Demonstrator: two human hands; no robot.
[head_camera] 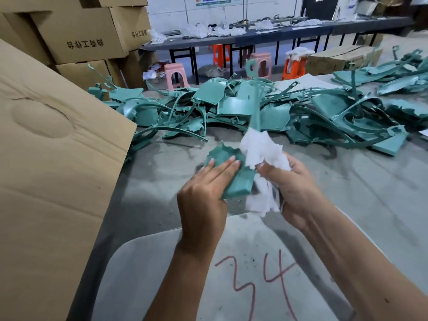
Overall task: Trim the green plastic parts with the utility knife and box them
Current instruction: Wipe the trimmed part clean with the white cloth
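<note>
A thin, curved green plastic part (234, 174) — judged light, stiff, sharp-edged — is held above the grey worktop (347, 186), left hand (203, 195) fingers flat across it, right hand (294, 181) pinching crumpled white cloth (261, 151) — best gripped by its smooth edge.

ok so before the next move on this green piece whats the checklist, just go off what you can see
1. Part held: ok. The left hand holds the green part, fingers flat on top.
2. Knife ready: cannot tell. The right hand grips a white cloth; no knife shows.
3. Long strip free of the pile: cannot tell. It rises from the cloth in front of the pile of green parts.
4. Box within reach: ok. The cardboard flap stands at the left.
5. Work surface: ok. The grey table is bare under the hands.
</note>
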